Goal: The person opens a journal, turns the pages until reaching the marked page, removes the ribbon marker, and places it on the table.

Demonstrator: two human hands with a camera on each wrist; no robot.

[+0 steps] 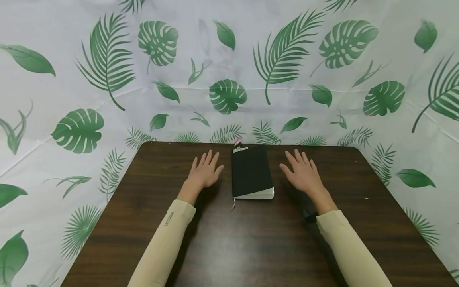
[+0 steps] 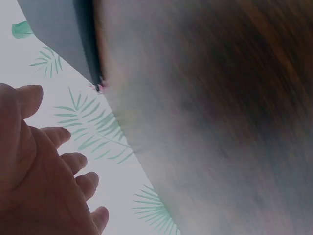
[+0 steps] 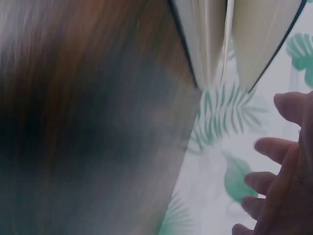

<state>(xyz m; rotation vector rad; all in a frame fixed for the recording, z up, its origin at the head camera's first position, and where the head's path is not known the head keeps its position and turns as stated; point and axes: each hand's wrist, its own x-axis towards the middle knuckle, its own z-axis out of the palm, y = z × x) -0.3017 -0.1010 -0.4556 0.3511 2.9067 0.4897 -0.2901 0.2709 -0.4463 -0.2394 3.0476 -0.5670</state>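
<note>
A closed black notebook [image 1: 251,171] lies on the dark wooden table [image 1: 229,239], with a small pink-topped clip [image 1: 238,146] at its far edge and a ribbon hanging from its near edge. My left hand [image 1: 205,171] lies flat on the table just left of the notebook, fingers straight and spread. My right hand [image 1: 304,172] lies flat just right of it, also spread. Neither hand touches the notebook. The left wrist view shows my left hand [image 2: 44,166] beside the dark cover [image 2: 58,29]. The right wrist view shows my right hand [image 3: 281,181] and the notebook's pale page edges [image 3: 234,34].
A white cloth with green leaf prints [image 1: 229,79] hangs behind and drapes both sides of the table. The table's far edge [image 1: 247,142] lies just beyond the notebook. Cream sleeves cover both forearms.
</note>
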